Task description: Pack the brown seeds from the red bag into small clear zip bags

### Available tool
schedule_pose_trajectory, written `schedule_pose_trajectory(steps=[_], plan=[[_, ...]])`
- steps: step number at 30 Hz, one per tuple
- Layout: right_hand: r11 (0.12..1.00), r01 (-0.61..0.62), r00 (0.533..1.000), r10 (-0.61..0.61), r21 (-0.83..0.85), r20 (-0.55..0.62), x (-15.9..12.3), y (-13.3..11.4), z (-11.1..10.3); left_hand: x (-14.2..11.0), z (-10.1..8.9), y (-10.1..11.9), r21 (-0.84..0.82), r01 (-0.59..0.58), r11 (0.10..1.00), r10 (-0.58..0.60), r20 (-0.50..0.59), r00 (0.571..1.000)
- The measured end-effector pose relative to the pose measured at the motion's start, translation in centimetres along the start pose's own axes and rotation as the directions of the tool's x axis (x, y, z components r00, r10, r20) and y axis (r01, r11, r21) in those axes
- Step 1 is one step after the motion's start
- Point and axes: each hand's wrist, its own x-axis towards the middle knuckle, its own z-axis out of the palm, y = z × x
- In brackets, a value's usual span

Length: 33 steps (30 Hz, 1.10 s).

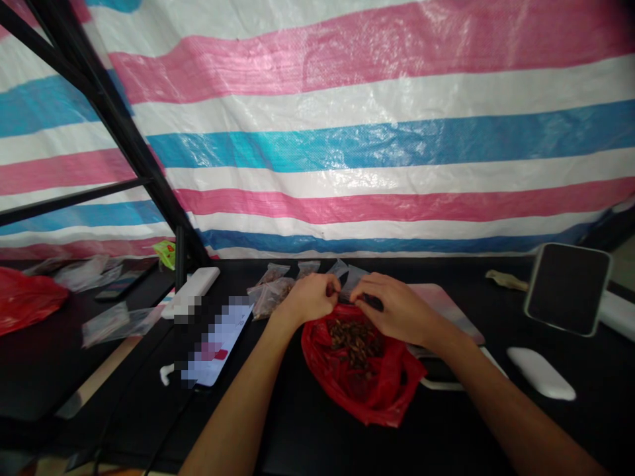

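A red plastic bag (342, 390) lies wide open on the black table, with many small brown dried pieces (357, 340) inside it. Just above its far rim, my left hand (316, 297) and my right hand (384, 304) face each other, fingers closed in a pinch. Between and behind the fingertips shows a small clear plastic bag (350, 281), which both hands seem to grip; its lower part is hidden. Left of my left hand lie small clear bags (270, 294) with brown contents.
To the left are a lit phone (223, 350), a white earbud (167, 374), a white power strip (191, 291) and another red bag (30, 301). On the right are a pinkish flat case (441, 304), a white mouse-like object (540, 373) and a dark-faced stand (568, 289). A striped sheet hangs behind.
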Motion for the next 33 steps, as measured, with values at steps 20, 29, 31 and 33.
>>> schedule_pose_trajectory(steps=[20,29,31,33], plan=[[0.991,-0.08,0.997,0.082,-0.106,0.016,-0.1,0.4,-1.1,-0.3,-1.5,2.3,-0.338,-0.155,0.928,0.18,0.044,0.983],[0.977,-0.191,0.967,0.204,-0.093,0.153,-1.0,0.2,-2.1,-1.0,-2.0,2.3,-0.131,-0.169,0.977,0.183,0.107,0.977],[0.979,-0.193,0.959,0.202,-0.064,0.2,-1.3,0.3,-1.8,-1.1,-1.9,1.4,-0.036,-0.091,0.995,0.095,0.143,0.985],[0.985,-0.165,0.964,0.17,-0.042,0.204,-1.3,0.3,-1.4,-1.4,-2.1,0.9,-0.045,-0.036,0.998,0.046,0.255,0.966]])
